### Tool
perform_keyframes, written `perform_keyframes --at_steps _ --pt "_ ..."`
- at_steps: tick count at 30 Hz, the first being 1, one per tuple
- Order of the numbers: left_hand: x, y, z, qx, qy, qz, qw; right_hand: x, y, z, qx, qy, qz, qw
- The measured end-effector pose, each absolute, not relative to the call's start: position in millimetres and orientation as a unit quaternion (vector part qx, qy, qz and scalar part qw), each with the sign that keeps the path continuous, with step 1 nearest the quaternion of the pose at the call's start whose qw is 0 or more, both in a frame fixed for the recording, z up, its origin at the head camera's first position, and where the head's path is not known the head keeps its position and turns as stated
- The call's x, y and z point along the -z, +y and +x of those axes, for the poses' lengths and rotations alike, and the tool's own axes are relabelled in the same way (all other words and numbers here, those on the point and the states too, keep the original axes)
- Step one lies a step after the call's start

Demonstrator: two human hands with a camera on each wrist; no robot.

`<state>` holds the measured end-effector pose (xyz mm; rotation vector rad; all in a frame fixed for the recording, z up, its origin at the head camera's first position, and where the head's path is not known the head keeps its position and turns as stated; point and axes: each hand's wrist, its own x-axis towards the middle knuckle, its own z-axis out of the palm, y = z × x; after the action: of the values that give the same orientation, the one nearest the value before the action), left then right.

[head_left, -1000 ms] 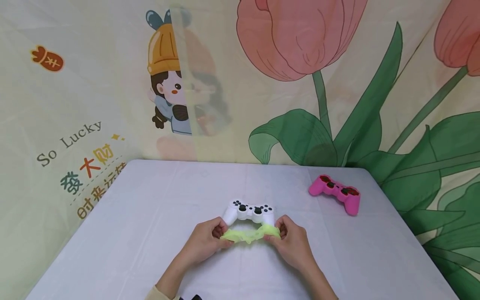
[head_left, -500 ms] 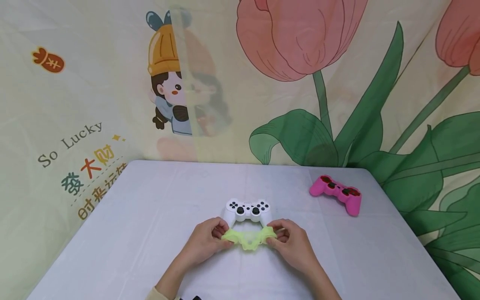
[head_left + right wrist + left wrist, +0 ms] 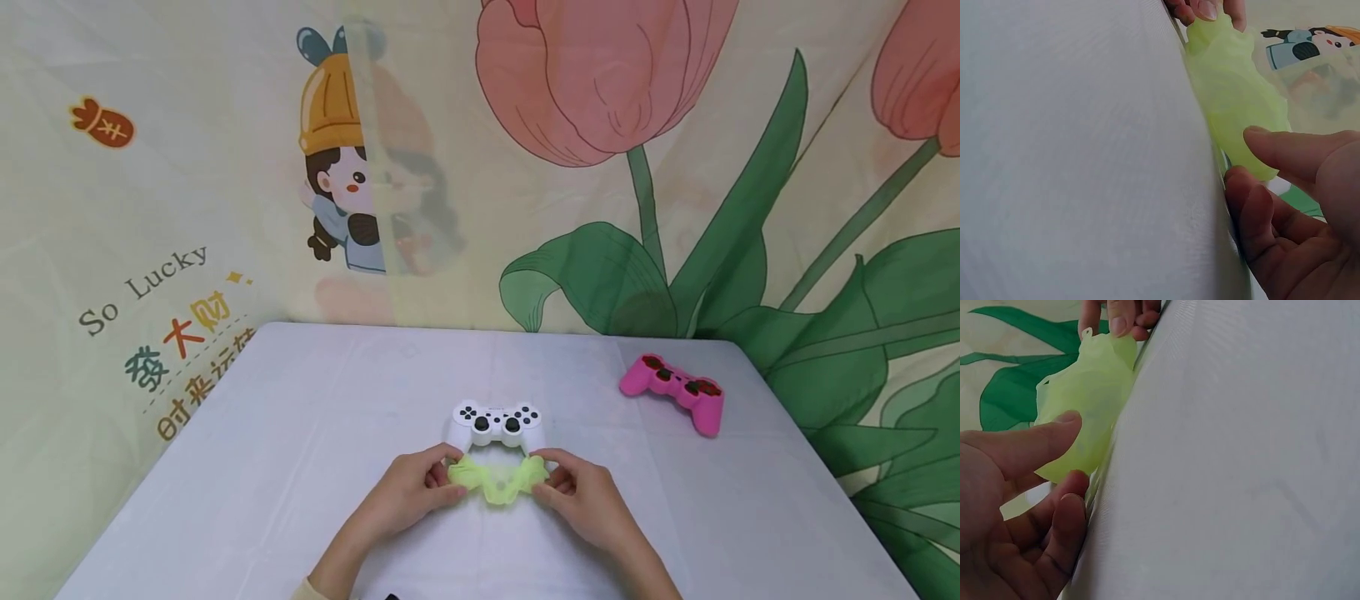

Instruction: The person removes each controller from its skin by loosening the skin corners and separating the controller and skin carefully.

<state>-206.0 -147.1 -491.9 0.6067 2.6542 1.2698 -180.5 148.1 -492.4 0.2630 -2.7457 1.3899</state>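
White glossy plastic two-handled game controller (image 3: 497, 431), black sticks and buttons upward, lies on a white tabletop (image 3: 337, 400); I take every bearing from it, as the wearer faces it. Just on its near side: a thin, translucent yellow-green rubbery piece (image 3: 498, 497), bent in a U, curve towards the wearer, ends close by the controller's grips. From my distant station I cannot tell whether piece and grips touch. Left hand (image 3: 417, 496), to the controller's near left, pinches one end of the piece between thumb and forefinger; right hand (image 3: 583, 500), to its near right, pinches the other end likewise. The hands are apart, the piece spanning the gap. My wrist feeds show each thumb laid over the green face; the left one also shows a small loop on the rim. A bright pink controller (image 3: 678, 394) with black and red controls lies beyond and right of the white one, well apart, set askew. Behind the white controller I see a cream fabric hanging (image 3: 465, 167): pink tulip (image 3: 600, 75) right of it, orange-capped cartoon figure (image 3: 341, 158) left. Far to its near left, a beige sleeve (image 3: 306, 592); nearby, a dark object (image 3: 392, 597), too cut off to identify.
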Motion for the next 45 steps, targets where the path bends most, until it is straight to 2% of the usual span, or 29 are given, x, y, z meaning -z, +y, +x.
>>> perform_keyframes --at_steps 7,14,25,32,39,45 --pt "490 -144 -202 -0.441 0.871 0.193 0.096 495 145 -181 -0.471 -0.873 0.125 0.005" --pt "493 -138 -201 -0.454 0.866 0.198 0.07 496 139 -180 -0.524 -0.843 0.119 -0.008" --pt "491 -141 -204 -0.542 0.832 0.116 0.028 493 141 -181 -0.549 -0.832 0.066 0.049" --pt "489 -140 -205 -0.595 0.796 0.107 0.014 492 141 -183 -0.576 -0.81 0.069 0.083" --pt "489 -138 -205 -0.654 0.755 0.055 0.001 488 138 -181 -0.628 -0.772 0.023 0.093" --pt "489 -138 -205 -0.656 0.753 0.052 -0.017 486 137 -179 -0.64 -0.762 0.018 0.095"
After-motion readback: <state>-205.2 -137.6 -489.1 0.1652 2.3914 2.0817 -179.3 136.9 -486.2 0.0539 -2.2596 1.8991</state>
